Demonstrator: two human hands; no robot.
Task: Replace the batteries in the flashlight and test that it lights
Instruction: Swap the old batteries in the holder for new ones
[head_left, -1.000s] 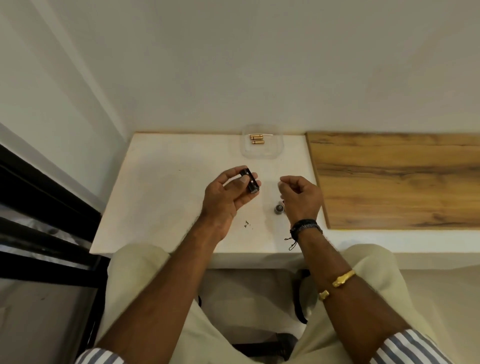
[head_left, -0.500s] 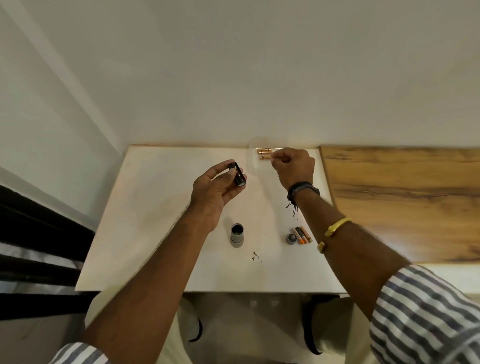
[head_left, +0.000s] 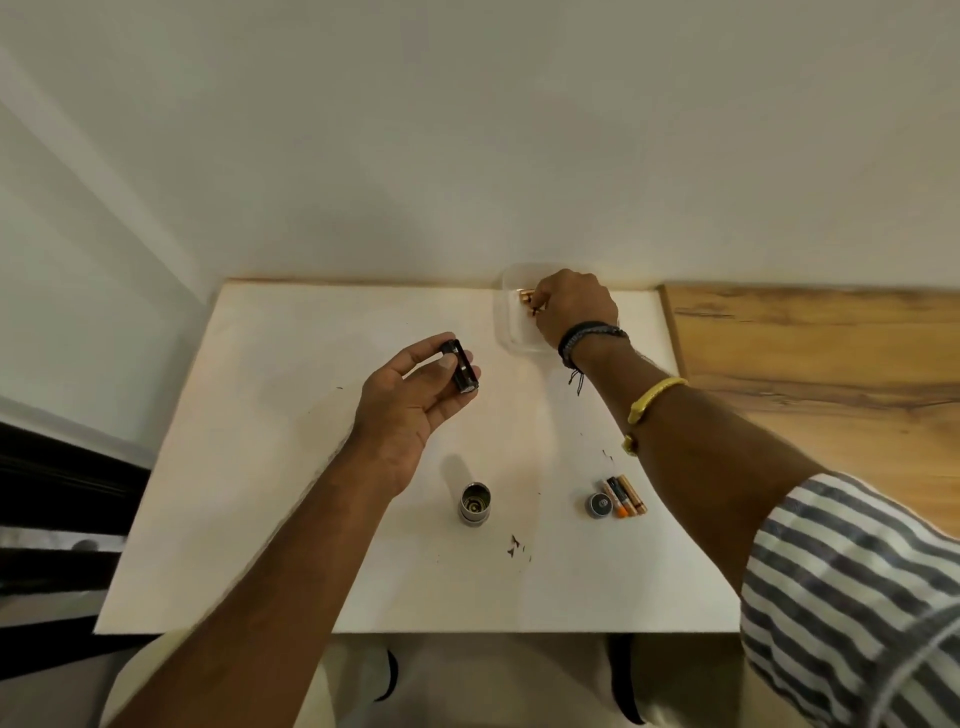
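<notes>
– so, what moved?
– the right hand (head_left: 574, 306) has reached out to the clear plastic tray (head_left: 511, 340) by the wall, pinching a copper-ended fresh battery (head_left: 527, 297).
– and the left hand (head_left: 410, 410)?
– it grips the black battery holder (head_left: 462, 366). the open silver flashlight tube (head_left: 474, 503) stands on the white table (head_left: 260, 467). loading probably comes next.

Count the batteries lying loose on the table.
3 batteries, side by side right of the round cap; the right hand grips more in the clear tray, partly hidden.
</notes>
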